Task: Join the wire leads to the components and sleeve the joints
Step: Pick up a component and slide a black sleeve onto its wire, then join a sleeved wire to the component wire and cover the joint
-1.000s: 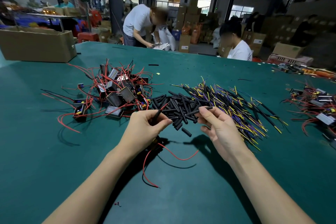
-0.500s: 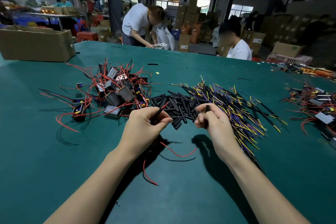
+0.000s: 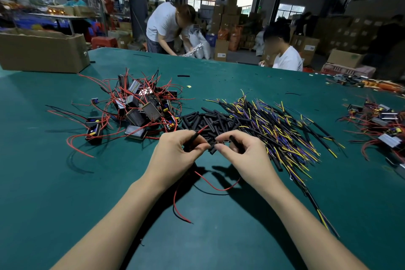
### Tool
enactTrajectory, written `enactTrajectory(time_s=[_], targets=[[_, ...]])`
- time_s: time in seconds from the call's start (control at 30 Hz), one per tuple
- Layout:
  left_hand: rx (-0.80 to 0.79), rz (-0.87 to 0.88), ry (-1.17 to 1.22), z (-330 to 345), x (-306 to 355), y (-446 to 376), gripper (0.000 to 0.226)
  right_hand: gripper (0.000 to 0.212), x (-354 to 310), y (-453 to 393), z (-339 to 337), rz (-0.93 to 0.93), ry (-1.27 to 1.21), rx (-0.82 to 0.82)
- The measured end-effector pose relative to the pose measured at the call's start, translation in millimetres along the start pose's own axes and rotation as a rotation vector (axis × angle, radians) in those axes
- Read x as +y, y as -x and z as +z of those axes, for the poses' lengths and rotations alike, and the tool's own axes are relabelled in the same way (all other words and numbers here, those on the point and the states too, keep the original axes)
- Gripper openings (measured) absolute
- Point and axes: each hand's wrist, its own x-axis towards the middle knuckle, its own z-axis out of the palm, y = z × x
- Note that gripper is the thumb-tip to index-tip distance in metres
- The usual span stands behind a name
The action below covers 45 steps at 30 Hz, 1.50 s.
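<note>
My left hand (image 3: 175, 151) pinches a red wire lead (image 3: 215, 184) with a black sleeve on it; the lead trails down under my wrist, and the part it belongs to is hidden beneath the hand. My right hand (image 3: 241, 151) pinches a black sleeved wire (image 3: 235, 141) and brings its bare end against the left hand's lead, fingertips almost touching. Just beyond the hands lies a pile of short black sleeves (image 3: 206, 120). To its right spreads a heap of yellow, purple and black wires (image 3: 276, 125). A pile of box components with red leads (image 3: 140, 109) sits at the left.
The green table (image 3: 65, 193) carries a cardboard box (image 3: 41, 50) at the far left and another pile of wired components (image 3: 381, 123) at the right edge. Two people work past the far edge of the table.
My right hand has moved left with the black sleeved wire, closing the gap to my left hand. The two wire ends now meet between the fingertips.
</note>
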Motion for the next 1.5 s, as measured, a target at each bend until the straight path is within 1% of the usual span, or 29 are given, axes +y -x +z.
enactTrajectory(time_s=[0.17, 0.23, 0.3, 0.37, 0.43, 0.47, 0.57, 0.63, 0.7, 0.77, 0.83, 0.9, 1.03, 1.2, 1.33, 1.43, 1.5], targets=[[-0.013, 0.003, 0.012, 0, 2, 0, 0.005, 0.011, -1, 1, 3, -0.036, -0.018, 0.01], [-0.021, -0.009, 0.03, 0, 4, 1, 0.006, 0.013, -1, 2, 4, -0.034, -0.076, 0.028], [-0.031, -0.023, 0.037, 1, 5, 1, 0.009, 0.015, -2, 1, 5, 0.013, -0.157, 0.044], [-0.031, -0.039, 0.023, 1, 6, 1, 0.014, 0.014, -2, 0, 5, 0.103, -0.224, 0.035], [-0.025, -0.052, 0.021, 1, 8, 1, 0.02, 0.01, -1, -2, 3, 0.24, -0.343, -0.002], [-0.024, -0.056, 0.023, 2, 9, 1, 0.02, 0.008, 0, -3, 2, 0.315, -0.422, -0.014], [-0.031, -0.071, 0.025, 4, 12, 1, 0.008, 0.004, 0, -7, 1, 0.535, -0.614, -0.04], [-0.04, -0.088, 0.026, 6, 12, 2, 0.008, 0.003, 0, -7, 2, 0.619, -0.68, -0.077], [-0.039, -0.112, 0.033, 6, 12, 4, 0.01, 0.005, 1, -8, 0, 0.599, -0.678, -0.093], [-0.022, -0.146, 0.056, 6, 11, 4, 0.012, 0.012, 2, -9, -5, 0.558, -0.696, -0.057], [-0.003, -0.194, 0.093, 6, 10, 3, 0.02, 0.023, 5, -10, -11, 0.534, -0.705, -0.032], [0.0, -0.232, 0.121, 6, 11, 2, 0.021, 0.035, 7, -10, -15, 0.52, -0.644, -0.043], [-0.011, -0.302, 0.178, 5, 13, 1, 0.021, 0.016, 8, -5, -9, 0.466, -0.509, -0.098], [-0.066, -0.274, 0.24, 5, 18, 1, 0.023, 0.003, 2, -3, 0, 0.384, -0.424, -0.054], [-0.1, -0.26, 0.227, 6, 19, 2, 0.022, 0.009, -3, -1, 6, 0.332, -0.415, -0.008], [-0.091, -0.246, 0.218, 6, 18, 2, 0.023, 0.015, -5, 0, 7, 0.308, -0.419, 0.001], [-0.077, -0.225, 0.206, 6, 17, 2, 0.023, 0.016, -4, -1, 7, 0.323, -0.415, -0.012]])
